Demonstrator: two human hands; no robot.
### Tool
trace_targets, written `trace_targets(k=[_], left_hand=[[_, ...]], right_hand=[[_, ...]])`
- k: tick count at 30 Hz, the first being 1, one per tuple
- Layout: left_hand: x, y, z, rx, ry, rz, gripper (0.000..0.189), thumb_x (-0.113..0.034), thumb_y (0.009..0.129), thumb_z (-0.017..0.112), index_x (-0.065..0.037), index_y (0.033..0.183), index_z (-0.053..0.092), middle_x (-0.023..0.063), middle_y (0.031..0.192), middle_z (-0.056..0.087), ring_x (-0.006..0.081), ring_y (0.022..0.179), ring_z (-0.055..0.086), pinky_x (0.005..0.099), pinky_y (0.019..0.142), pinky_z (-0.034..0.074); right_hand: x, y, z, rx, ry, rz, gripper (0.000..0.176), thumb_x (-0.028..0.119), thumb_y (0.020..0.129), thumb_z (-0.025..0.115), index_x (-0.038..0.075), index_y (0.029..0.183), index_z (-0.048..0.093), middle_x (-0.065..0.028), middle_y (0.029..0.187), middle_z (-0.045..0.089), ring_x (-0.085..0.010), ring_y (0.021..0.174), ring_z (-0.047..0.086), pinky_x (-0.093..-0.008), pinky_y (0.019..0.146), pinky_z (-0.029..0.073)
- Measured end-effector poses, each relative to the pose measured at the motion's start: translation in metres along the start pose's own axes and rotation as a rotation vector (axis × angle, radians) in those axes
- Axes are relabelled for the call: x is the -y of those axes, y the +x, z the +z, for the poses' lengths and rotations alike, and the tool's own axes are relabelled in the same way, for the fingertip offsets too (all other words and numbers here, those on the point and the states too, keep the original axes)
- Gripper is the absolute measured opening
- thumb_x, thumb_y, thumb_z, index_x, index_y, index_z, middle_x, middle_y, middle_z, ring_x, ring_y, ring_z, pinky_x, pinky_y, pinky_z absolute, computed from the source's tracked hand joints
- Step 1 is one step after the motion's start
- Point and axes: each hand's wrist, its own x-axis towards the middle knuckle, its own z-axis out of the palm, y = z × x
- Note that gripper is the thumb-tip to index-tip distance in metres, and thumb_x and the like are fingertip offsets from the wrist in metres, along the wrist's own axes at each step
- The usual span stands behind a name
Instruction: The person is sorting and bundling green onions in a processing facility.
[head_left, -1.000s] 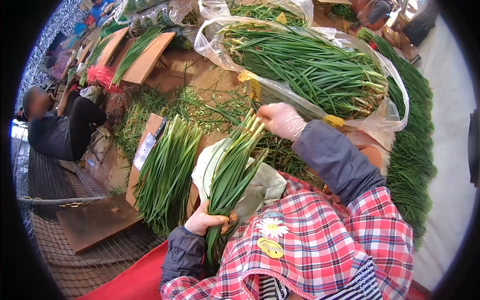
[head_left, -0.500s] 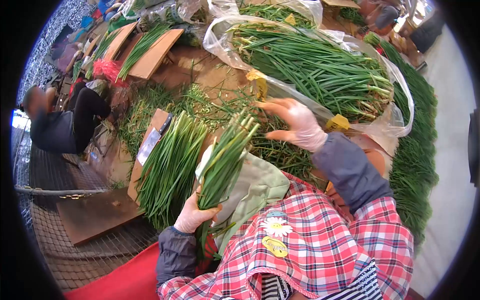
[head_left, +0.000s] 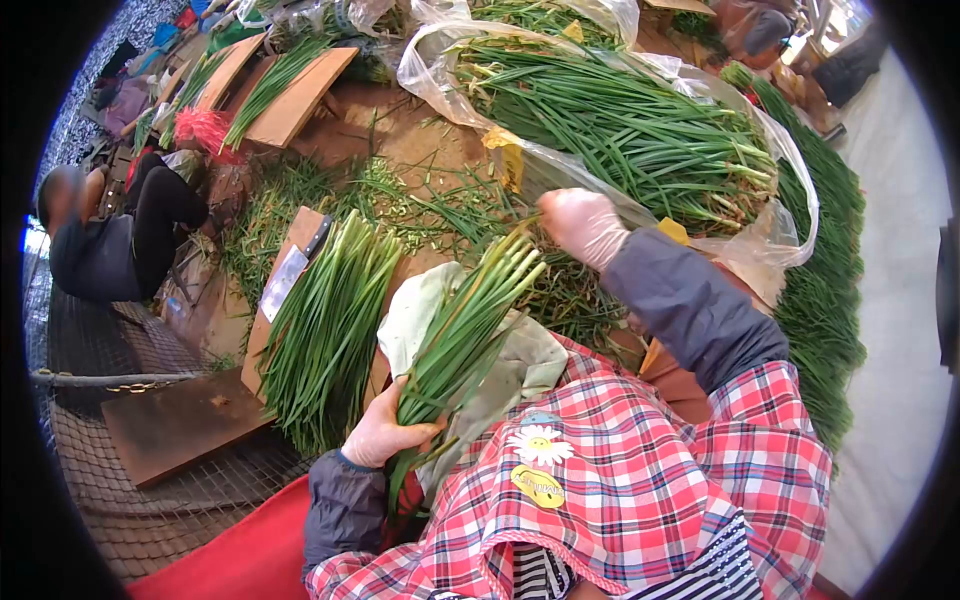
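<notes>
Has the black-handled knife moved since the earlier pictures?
No: against the wooden board under it, the knife lies in the same spot, beside the garlic chives.

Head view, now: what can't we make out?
All head view:
Right hand: its back hides the fingertips; grip unclear.
Left hand: bunch hides most fingers.
Board: pile covers most of it.
Far bag: cut off by top edge.
Sticker: lettering too small.

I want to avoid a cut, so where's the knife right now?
In the head view, the knife lies left of centre on the wooden board, just left of the pile of chive-like greens.
</notes>
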Motion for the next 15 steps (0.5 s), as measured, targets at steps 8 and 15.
trace_targets(k=[8, 15], left_hand=[[-0.003, -0.008, 0.000, -0.366, 0.788, 0.339, 0.069, 0.000, 0.072, 0.063, -0.002, 0.136, 0.038, 0.0081, 0.095, 0.063, 0.0116, 0.080, 0.059, 0.0244, 0.074, 0.047], [-0.019, 0.012, 0.017, -0.463, 1.148, 0.522, 0.076, -0.001, 0.064, 0.062, -0.018, 0.134, 0.043, 0.0170, 0.091, 0.061, 0.0349, 0.081, 0.061, 0.0385, 0.069, 0.050]], right_hand=[[-0.033, -0.023, -0.009, 0.416, 0.869, 0.341, 0.049, 0.023, 0.081, 0.065, 0.001, 0.123, 0.051, -0.0153, 0.115, 0.060, -0.0211, 0.107, 0.057, -0.0327, 0.091, 0.044], [0.023, 0.003, -0.050, 0.395, 0.498, 0.079, 0.049, 0.040, 0.073, 0.069, 0.000, 0.101, 0.063, -0.0183, 0.097, 0.062, -0.0337, 0.094, 0.058, -0.0367, 0.081, 0.046]])
